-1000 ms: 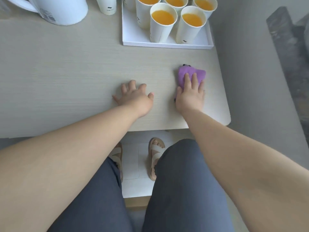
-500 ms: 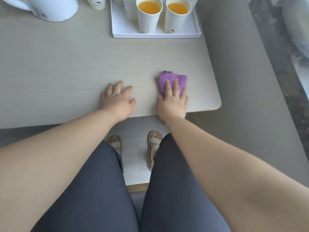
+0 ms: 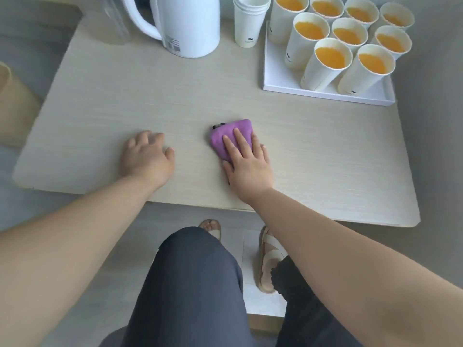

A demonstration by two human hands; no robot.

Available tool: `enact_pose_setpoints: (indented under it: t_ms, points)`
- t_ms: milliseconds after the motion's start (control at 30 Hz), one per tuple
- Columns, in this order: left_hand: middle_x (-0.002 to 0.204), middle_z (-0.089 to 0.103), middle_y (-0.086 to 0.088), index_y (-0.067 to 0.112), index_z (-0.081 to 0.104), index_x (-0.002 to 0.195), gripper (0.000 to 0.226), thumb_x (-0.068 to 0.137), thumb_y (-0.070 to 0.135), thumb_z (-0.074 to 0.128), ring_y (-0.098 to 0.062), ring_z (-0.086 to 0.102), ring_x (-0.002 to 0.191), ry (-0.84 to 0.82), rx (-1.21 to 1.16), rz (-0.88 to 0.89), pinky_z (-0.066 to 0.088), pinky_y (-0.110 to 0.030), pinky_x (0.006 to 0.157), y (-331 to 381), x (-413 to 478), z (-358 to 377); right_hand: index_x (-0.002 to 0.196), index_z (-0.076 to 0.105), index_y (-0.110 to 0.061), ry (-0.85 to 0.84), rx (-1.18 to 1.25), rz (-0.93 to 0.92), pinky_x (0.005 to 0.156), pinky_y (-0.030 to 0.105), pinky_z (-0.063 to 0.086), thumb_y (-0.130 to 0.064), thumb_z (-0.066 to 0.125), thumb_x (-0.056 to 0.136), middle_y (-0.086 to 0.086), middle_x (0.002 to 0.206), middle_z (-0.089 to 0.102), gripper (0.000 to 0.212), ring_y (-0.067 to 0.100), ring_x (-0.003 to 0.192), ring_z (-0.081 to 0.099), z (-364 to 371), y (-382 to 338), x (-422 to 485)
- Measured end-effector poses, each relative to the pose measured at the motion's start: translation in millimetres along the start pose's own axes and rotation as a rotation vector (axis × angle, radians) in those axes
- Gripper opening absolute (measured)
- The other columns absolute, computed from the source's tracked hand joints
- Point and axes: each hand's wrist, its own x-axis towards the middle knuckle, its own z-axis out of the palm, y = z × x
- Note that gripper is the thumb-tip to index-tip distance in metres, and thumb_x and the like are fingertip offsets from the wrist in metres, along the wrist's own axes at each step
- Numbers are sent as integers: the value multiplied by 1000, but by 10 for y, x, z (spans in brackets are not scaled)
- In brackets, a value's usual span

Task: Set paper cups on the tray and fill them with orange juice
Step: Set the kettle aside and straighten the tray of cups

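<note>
1. The left hand (image 3: 146, 156) rests palm down on the counter (image 3: 100, 121), its fingers (image 3: 147, 139) loosely curled and holding nothing.
2. The right hand (image 3: 248, 162), to its right, lies flat with straight fingers (image 3: 240, 140) pressing on a purple cloth (image 3: 225, 136).
3. Both bare forearms reach from the near side, converging toward the wrists.

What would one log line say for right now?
cups full on tray | right hand flat on cloth | left hand rests on table
</note>
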Motion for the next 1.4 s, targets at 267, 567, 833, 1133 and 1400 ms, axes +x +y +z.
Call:
enact_pose_setpoints:
  t_ms: [267, 567, 833, 1133, 1400]
  points:
    - [147, 35, 0, 27, 40, 143, 47, 99, 43, 33, -28, 29, 132, -7, -53, 7, 31, -32, 103, -54, 68, -100, 153, 11, -31, 49, 28, 177, 120, 42, 4, -40, 27, 101, -6, 161, 2, 55, 28, 148, -3, -255, -66, 1349]
    - [130, 51, -10, 16, 57, 123, 32, 95, 23, 42, -32, 49, 119, 133, -326, -181, 42, -37, 89, -327, 323, -323, 148, 31, -29, -38, -63, -490, 117, 43, 12, -42, 31, 99, -3, 157, 24, 50, 32, 146, 15, -40, -770, 1367]
    - [140, 43, -13, 11, 47, 136, 40, 97, 18, 41, -31, 35, 130, 210, -424, -245, 27, -34, 104, -827, 256, -262, 153, 10, -31, -29, 10, -23, 119, 42, 5, -42, 25, 101, -7, 161, 0, 55, 30, 148, -4, -104, -1287, 1779]
    - [143, 40, -16, 6, 46, 136, 40, 99, 20, 44, -31, 36, 132, 371, -556, -278, 19, -28, 107, -1070, -86, -130, 145, 37, -32, -145, -111, -775, 117, 46, 13, -40, 30, 97, -7, 155, 30, 49, 33, 145, 20, 368, -1676, 529]
    - [155, 24, -5, 20, 40, 142, 45, 99, 34, 39, -28, 21, 139, 117, -298, -38, 15, -32, 113, -609, -269, 34, 144, 40, -30, -65, -64, -439, 113, 58, 21, -47, 35, 96, 0, 154, 31, 51, 41, 143, 21, -3, -317, 526]
